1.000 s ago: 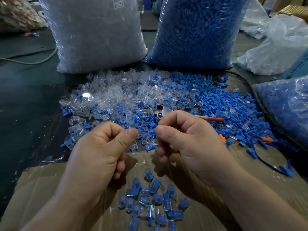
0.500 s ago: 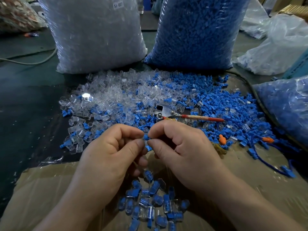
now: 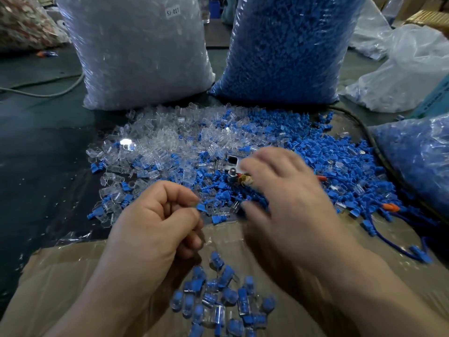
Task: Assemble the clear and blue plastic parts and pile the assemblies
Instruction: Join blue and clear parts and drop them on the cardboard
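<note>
The right hand (image 3: pixel 286 198) is reaching over the loose heap, fingers spread and gripping nothing, blurred by motion. The left hand (image 3: pixel 155 227) is hovering at the heap's near edge with fingers curled and thumb tip meeting the forefinger. Whether it is pinching a part cannot be told, since the fingers are hiding it. The clear parts (image 3: pixel 155 142) are lying mostly on the heap's left and the blue parts (image 3: pixel 303 147) mostly on its right, mixing in the middle. The pile (image 3: pixel 218 302) of finished assemblies is sitting on the cardboard (image 3: pixel 60 276), just below both hands.

Several things are likely to go wrong from here. With the colours mixing where the right hand is heading, it may be closing on the wrong part or on two at once. The clear ones are also hard to pick out against the dark table (image 3: pixel 36 166). A metal tool (image 3: pixel 232 171) is lying just beside the right fingers, partly under them, and a snag on it would be scattering parts. Both forearms are passing close over the pile, so a low wrist could be knocking assemblies off the cardboard.

A clear bag (image 3: pixel 136 52) and a blue bag (image 3: pixel 286 45) are standing behind the heap, closing off its far side. A side bag (image 3: pixel 418 161) is crowding the right. A cord (image 3: pixel 379 237) is trailing over the cardboard's right corner, near the right forearm. Orange bits (image 3: pixel 390 207) are lying among the blue parts there.
</note>
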Demonstrator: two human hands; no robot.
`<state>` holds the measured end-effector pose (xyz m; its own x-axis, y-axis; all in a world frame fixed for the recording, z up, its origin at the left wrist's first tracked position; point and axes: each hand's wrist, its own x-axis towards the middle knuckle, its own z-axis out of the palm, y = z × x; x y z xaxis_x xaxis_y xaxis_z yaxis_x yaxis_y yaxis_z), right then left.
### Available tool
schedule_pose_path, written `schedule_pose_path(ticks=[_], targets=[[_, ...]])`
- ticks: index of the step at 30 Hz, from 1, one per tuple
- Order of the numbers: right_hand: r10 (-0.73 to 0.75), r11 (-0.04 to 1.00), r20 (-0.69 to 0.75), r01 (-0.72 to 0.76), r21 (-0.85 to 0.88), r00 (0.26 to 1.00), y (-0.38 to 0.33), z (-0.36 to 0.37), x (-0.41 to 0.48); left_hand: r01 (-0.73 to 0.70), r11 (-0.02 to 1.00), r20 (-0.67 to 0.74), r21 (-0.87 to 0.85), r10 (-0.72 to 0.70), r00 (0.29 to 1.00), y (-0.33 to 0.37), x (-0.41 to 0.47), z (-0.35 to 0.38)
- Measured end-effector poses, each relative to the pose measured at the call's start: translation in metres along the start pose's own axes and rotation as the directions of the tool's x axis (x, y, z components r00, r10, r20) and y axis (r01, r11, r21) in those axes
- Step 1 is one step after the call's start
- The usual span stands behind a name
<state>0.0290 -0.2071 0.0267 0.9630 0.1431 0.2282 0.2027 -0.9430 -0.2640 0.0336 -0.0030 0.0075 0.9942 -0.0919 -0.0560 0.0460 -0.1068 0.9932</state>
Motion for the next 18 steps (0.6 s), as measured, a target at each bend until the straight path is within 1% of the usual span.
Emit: schedule_pose_path(ticks=[1, 2, 4, 6, 10, 13, 16, 18], targets=[[0.105, 0.993, 0.042, -0.102, -0.066, 0.994, 0.008, -0.001, 0.004, 0.004, 1.000, -0.011, -0.005, -0.004, 1.000, 0.000, 0.001, -0.001], [0.187, 0.976, 0.092, -0.174, -0.132, 0.978, 0.016, -0.002, 0.006, 0.012, 1.000, -0.019, -0.013, -0.013, 1.000, -0.001, 0.001, -0.002], [0.264, 0.950, 0.164, -0.227, -0.213, 0.951, 0.027, 0.000, 0.009, 0.028, 0.999, -0.015, -0.037, -0.028, 0.999, -0.001, 0.002, -0.002], [0.273, 0.943, 0.175, -0.227, -0.243, 0.946, 0.031, 0.001, 0.009, 0.037, 0.998, -0.003, -0.057, -0.037, 0.999, -0.001, 0.003, -0.003], [0.246, 0.939, 0.134, -0.201, -0.280, 0.960, 0.028, -0.004, 0.013, 0.049, 0.996, 0.004, -0.078, -0.049, 0.999, -0.003, 0.004, -0.004], [0.219, 0.950, 0.071, -0.196, -0.244, 0.973, 0.025, -0.009, 0.013, 0.051, 0.990, -0.001, -0.134, -0.051, 0.999, -0.003, 0.004, -0.002], [0.164, 0.984, -0.029, -0.166, -0.068, 0.986, 0.021, -0.019, 0.010, 0.053, 0.970, -0.025, -0.237, -0.061, 0.998, -0.006, 0.005, -0.003], [0.089, 0.996, -0.054, -0.087, 0.032, 0.995, 0.012, -0.025, 0.004, 0.063, 0.950, -0.015, -0.304, -0.071, 0.997, -0.008, 0.005, -0.003]])
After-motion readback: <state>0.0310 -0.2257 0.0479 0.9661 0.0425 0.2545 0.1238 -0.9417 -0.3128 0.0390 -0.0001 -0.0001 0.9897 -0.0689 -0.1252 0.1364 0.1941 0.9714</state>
